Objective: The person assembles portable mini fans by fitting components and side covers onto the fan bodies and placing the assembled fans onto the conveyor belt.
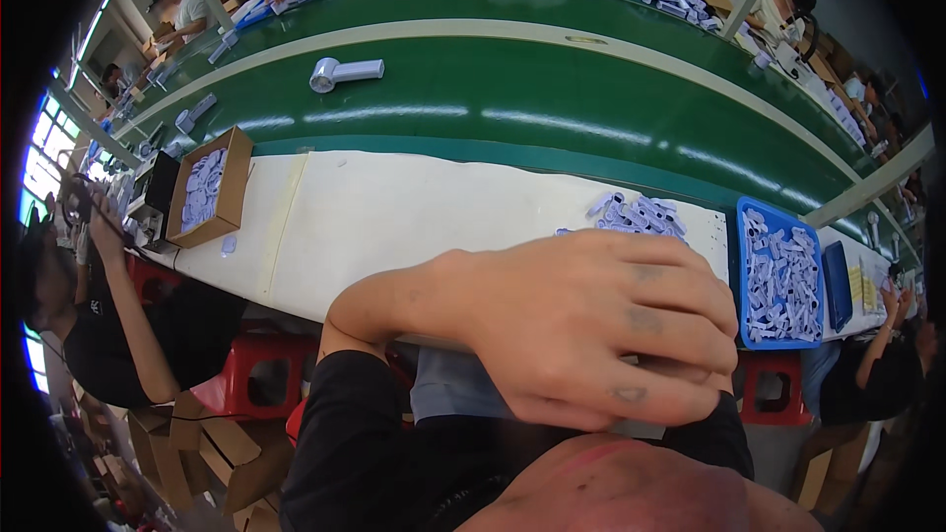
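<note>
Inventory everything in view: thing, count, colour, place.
White table: one, white, centre.
Green strips: two, green, beyond the table.
Round-headed handles: at least two, pale violet, near strip's left half.
Small parts: too many to count, pale violet, heaped on the table beyond the hand.
Blue tray: one, blue, table's right end, filled with parts.
Cardboard box: one, brown, table's left end, holding parts.
Red stools: at least two, red, left and right.
Other people: several, mostly dark clothing, both sides and beyond.
Own sleeves: two, black, lower centre.
Left hand: one, bare, overlapping the table's near edge.
</note>
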Available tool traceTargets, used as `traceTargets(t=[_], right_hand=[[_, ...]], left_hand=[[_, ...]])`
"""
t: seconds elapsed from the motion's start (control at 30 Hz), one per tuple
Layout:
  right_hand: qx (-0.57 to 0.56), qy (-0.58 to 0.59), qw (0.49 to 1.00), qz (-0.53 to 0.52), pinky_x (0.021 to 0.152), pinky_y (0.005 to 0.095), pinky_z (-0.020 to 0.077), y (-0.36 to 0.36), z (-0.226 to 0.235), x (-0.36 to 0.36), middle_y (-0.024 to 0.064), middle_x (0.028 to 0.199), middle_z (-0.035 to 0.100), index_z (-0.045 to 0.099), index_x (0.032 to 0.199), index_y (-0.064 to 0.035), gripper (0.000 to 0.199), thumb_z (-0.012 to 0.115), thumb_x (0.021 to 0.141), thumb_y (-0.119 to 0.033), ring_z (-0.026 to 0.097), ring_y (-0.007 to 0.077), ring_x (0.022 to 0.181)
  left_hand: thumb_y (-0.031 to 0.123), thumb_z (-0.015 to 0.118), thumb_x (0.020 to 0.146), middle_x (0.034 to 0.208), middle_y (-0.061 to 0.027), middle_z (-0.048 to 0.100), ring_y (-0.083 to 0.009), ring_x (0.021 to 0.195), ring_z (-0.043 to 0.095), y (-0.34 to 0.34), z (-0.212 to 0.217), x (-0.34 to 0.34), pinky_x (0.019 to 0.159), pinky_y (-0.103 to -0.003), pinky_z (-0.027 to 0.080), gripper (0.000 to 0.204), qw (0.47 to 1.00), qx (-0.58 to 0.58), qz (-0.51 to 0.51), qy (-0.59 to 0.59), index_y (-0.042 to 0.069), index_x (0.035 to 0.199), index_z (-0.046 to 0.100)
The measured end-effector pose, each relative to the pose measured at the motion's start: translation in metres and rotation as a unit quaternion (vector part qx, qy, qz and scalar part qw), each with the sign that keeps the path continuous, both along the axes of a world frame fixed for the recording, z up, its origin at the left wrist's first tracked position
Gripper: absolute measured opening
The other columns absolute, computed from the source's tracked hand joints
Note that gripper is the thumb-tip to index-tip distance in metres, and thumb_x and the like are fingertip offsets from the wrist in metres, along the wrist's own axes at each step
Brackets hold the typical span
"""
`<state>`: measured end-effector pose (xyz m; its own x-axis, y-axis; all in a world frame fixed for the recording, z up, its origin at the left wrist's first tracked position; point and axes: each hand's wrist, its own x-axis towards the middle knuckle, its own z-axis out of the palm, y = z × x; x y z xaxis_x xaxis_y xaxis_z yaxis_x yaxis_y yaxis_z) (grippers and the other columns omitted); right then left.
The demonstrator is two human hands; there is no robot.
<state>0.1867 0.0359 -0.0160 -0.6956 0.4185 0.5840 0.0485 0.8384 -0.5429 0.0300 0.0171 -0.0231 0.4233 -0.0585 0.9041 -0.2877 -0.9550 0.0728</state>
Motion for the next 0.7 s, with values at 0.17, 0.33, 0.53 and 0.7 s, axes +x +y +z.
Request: traceTargets(t=[0.17, 0.33, 0.53, 0.7], right_hand=[[-0.055, 0.015, 0.998, 0.029, 0.047, 0.0299, 0.0386, -0.008, -0.005, -0.018, 0.0038, 0.067, 0.054, 0.063, 0.077, -0.0083, 0.011, 0.071, 0.069, -0.011, 0.054, 0.0224, 0.057], [0.19, -0.028, 0.98, -0.04, 0.048, 0.0342, 0.0401, -0.007, 0.025, -0.001, 0.0065, 0.065, 0.053, 0.062, 0.077, -0.0058, 0.014, 0.072, 0.069, -0.011, 0.054, 0.0255, 0.058], [0.19, -0.147, 0.96, -0.146, 0.054, 0.0338, 0.0427, 0.027, 0.02, 0.022, 0.0099, 0.067, 0.051, 0.059, 0.088, -0.0029, 0.014, 0.067, 0.077, -0.009, 0.053, 0.0251, 0.059], [0.021, -0.22, 0.963, -0.155, 0.063, 0.0296, 0.0444, 0.111, -0.037, 0.03, 0.0098, 0.074, 0.057, 0.058, 0.09, 0.0025, 0.013, 0.065, 0.084, -0.007, 0.054, 0.0186, 0.067]], left_hand=[[0.005, 0.055, 0.084, 0.096, -0.0157, 0.065, -0.0266, 0.086, 0.064, -0.02, 0.011, -0.014, 0.078, -0.045, 0.051, 0.016, 0.983, 0.029, 0.153, -0.096, 0.007, 0.096, 0.064], [0.008, 0.065, 0.072, 0.083, -0.0034, 0.059, -0.0187, 0.077, 0.057, -0.024, 0.015, -0.011, 0.083, -0.039, 0.048, 0.023, 0.991, 0.033, 0.112, -0.071, 0.008, 0.095, 0.067], [0.002, 0.065, 0.072, 0.091, -0.0085, 0.068, -0.026, 0.083, 0.066, 0.05, 0.008, -0.043, 0.086, -0.051, 0.05, 0.022, 0.988, 0.001, 0.117, 0.103, 0.003, 0.094, 0.07], [0.022, 0.064, 0.084, 0.118, -0.0189, 0.06, -0.0328, 0.107, 0.058, 0.206, -0.064, -0.186, 0.085, -0.041, 0.049, 0.044, 0.715, -0.203, 0.647, 0.171, 0.003, 0.121, 0.051]])
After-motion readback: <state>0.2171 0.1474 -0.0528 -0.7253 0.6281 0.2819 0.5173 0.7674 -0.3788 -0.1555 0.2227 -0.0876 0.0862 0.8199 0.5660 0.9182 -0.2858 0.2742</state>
